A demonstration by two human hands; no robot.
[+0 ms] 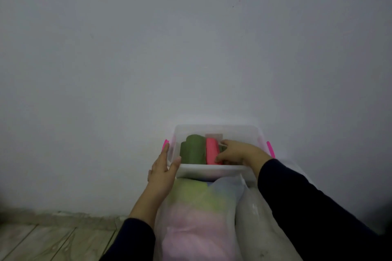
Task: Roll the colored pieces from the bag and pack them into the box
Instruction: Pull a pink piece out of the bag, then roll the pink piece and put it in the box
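Observation:
A clear plastic box with pink handles stands against the wall. Inside it lie a dark green roll and a pink roll side by side. My right hand reaches into the box and grips a dark roll beside the pink one, mostly hidden under the fingers. My left hand holds the box's left front corner, thumb over the rim. In front of the box lies a translucent plastic bag with light green and pale pink pieces showing through.
A plain grey wall rises right behind the box. Wooden floor boards show at the lower left. A second whitish plastic bag lies at the right of the first, under my right arm.

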